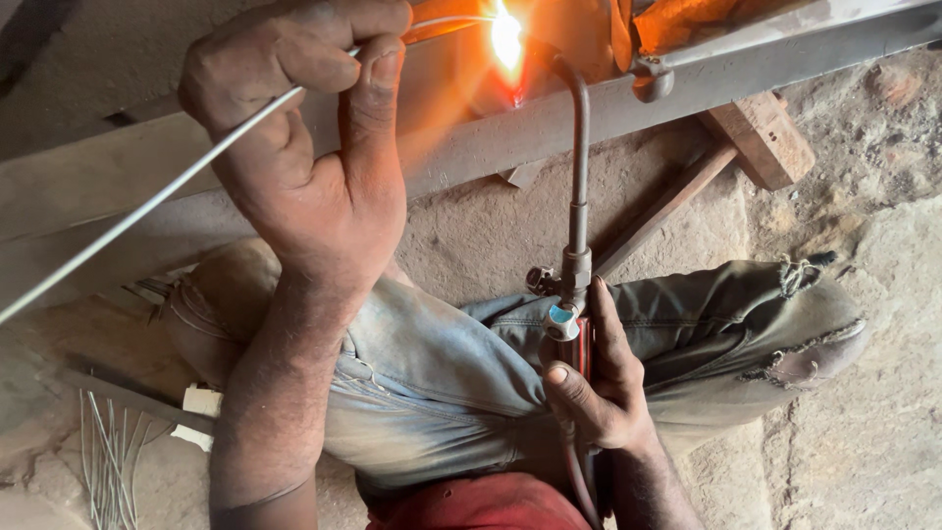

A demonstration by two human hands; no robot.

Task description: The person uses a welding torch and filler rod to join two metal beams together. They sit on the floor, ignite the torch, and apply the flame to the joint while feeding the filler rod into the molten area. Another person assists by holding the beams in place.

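Rough, perhaps earthen floor [863,412]

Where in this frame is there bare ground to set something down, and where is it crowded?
Bare ground lies right of the bent knee, and a smaller patch between the metal beam and the thigh. It is crowded at the flame, where the left hand feeds the filler rod and the right hand holds the torch, and by the spare rods.

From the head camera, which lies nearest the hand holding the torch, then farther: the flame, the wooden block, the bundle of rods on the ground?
From the right hand:
1. Wooden block, upper right, under the beam.
2. Flame, top centre, at the torch tip.
3. Bundle of rods, far lower left, on the ground.
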